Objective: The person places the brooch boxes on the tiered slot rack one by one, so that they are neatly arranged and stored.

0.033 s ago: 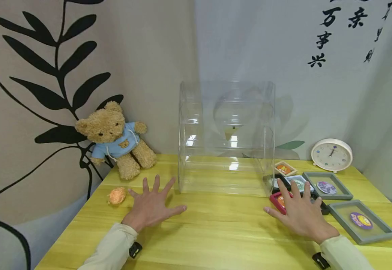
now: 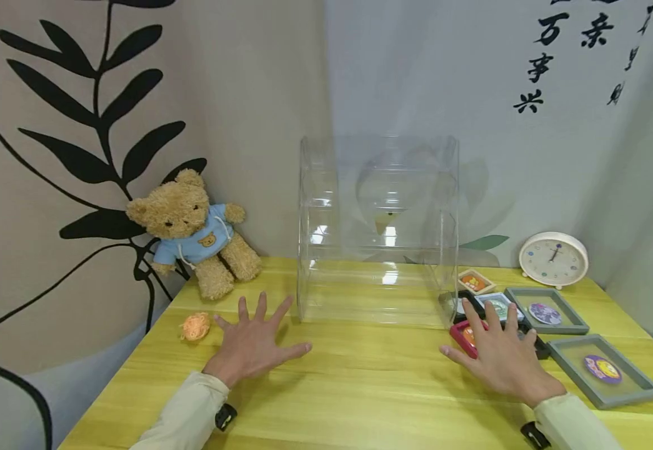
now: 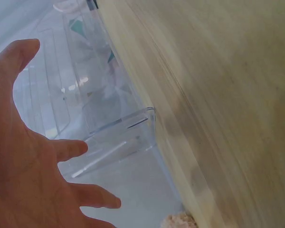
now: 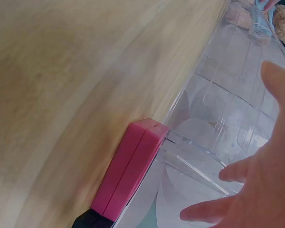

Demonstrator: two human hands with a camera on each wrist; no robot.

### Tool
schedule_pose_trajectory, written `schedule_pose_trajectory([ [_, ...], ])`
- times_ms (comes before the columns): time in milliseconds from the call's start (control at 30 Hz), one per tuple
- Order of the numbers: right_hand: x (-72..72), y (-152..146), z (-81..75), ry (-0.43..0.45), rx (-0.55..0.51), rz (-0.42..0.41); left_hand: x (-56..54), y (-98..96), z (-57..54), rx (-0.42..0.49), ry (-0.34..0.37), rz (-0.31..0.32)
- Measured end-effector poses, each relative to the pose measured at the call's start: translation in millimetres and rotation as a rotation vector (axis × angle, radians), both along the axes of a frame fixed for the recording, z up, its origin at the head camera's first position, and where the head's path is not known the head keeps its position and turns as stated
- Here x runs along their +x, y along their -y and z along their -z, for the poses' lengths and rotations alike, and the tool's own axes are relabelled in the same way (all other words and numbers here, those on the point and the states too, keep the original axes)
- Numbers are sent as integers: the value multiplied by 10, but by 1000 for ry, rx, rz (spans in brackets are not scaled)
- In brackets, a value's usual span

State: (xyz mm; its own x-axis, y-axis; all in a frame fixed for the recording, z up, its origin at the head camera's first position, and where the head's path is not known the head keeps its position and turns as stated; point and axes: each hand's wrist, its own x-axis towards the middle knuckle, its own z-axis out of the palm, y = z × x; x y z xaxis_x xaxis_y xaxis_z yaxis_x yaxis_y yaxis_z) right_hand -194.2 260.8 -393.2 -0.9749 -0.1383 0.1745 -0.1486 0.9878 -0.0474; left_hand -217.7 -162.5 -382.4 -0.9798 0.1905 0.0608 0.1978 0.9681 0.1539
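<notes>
Both hands are wide open like stars and hold nothing. The left hand [image 2: 255,347] is over the left part of the smooth, yellow wooden table [image 2: 360,400], near a fuzzy orange ball [image 2: 195,326] close to the left edge. The right hand [image 2: 500,359] is over the right part, with its fingers in front of some small frames. One is a chunky red frame [image 2: 459,337] with round corners, and a black frame [image 2: 541,347] peeks out beside the hand.

Two flat gray frames [image 2: 632,399], each with a round badge [image 2: 603,369] inside, lie along the right edge. A shiny, see-through plastic stand [image 2: 379,250] with steps is at the middle of the back edge. A curly-furred bear [image 2: 197,234] in a soft blue top leans at the back left corner. A round white clock [image 2: 553,258] is near the back right corner.
</notes>
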Motion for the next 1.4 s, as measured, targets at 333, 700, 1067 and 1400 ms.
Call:
schedule_pose_trajectory([
  [333,-48,7,-63,-6,14,-35,-114,19,-57,130,-14,73],
  [700,-64,-355,-146,59,2,-18,-515,-24,-36,568,-43,328],
  [1067,-47,-732,-197,77,13,-14,-746,-93,-35,780,-40,348],
  [1400,-25,-1094,-207,99,-19,39,-789,-118,46,761,-2,315],
])
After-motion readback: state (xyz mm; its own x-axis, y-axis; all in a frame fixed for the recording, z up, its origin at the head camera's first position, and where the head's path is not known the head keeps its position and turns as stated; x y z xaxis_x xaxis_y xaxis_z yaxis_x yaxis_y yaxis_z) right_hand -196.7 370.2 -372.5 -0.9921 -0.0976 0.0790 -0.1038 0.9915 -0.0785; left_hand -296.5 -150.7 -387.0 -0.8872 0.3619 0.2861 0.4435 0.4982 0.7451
